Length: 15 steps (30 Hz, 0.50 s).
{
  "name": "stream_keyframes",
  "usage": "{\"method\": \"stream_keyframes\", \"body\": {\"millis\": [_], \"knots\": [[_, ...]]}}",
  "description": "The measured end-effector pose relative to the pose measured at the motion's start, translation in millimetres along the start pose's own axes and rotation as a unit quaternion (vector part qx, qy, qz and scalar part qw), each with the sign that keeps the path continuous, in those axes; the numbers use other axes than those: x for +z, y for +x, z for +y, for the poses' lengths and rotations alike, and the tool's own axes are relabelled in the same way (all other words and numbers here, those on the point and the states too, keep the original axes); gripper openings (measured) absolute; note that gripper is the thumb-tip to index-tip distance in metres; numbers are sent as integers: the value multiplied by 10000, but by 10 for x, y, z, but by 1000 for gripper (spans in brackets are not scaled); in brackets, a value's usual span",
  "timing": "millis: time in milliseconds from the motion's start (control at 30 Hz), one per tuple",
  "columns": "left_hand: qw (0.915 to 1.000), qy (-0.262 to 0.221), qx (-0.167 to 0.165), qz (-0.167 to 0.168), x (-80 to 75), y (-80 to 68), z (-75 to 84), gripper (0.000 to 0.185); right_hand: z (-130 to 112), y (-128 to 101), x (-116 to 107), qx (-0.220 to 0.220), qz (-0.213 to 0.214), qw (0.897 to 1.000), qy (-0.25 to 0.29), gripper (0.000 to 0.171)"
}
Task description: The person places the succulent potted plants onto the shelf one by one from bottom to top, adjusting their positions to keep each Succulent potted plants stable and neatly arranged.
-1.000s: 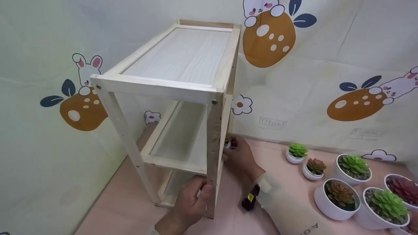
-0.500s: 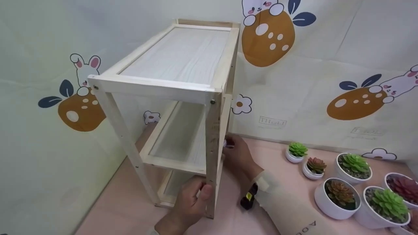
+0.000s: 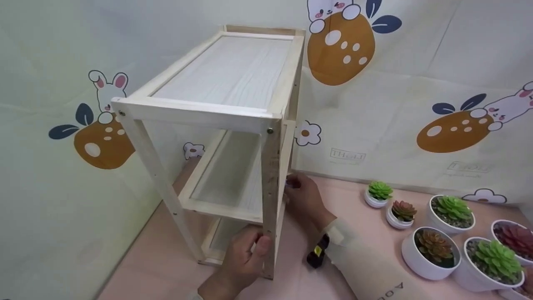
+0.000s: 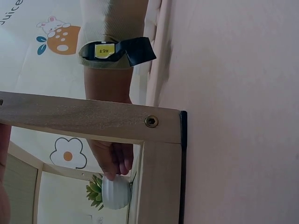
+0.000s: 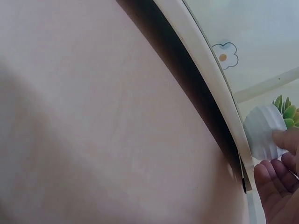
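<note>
Left wrist view — right hand (image 4: 113, 156) pinches a potted succulent (image 4: 116, 193) inside a wooden shelf unit (image 4: 161, 186) — left hand (image 3: 243, 255) grips its front post (image 3: 270, 191).

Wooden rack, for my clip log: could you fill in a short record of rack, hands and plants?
Rack: three-tier wooden rack, upright on a pink surface
Left hand: grips the near right leg
Right hand: holds a small white ribbed pot with a green succulent at the bottom tier
Pot resting on tier: hard to tell
Other plants: two small potted succulents, five larger ones, two cut off
</note>
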<state>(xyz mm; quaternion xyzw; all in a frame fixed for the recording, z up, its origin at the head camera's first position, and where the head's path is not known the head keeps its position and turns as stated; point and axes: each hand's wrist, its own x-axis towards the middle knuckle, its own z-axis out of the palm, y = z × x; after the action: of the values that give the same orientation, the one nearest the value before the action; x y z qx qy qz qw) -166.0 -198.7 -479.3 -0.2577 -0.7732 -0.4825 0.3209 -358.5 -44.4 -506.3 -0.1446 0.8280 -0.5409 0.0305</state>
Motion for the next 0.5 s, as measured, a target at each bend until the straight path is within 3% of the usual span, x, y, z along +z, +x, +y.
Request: {"method": "stream_keyframes", "body": {"millis": [233,500], "knots": [[9999,-38,115,21,6,9,-3,11,56,9,17,171,63,9996,204,17],[9996,-37,281,80,1,12,-12,12,108,14,-5,279,125,9988,387,21]]}}
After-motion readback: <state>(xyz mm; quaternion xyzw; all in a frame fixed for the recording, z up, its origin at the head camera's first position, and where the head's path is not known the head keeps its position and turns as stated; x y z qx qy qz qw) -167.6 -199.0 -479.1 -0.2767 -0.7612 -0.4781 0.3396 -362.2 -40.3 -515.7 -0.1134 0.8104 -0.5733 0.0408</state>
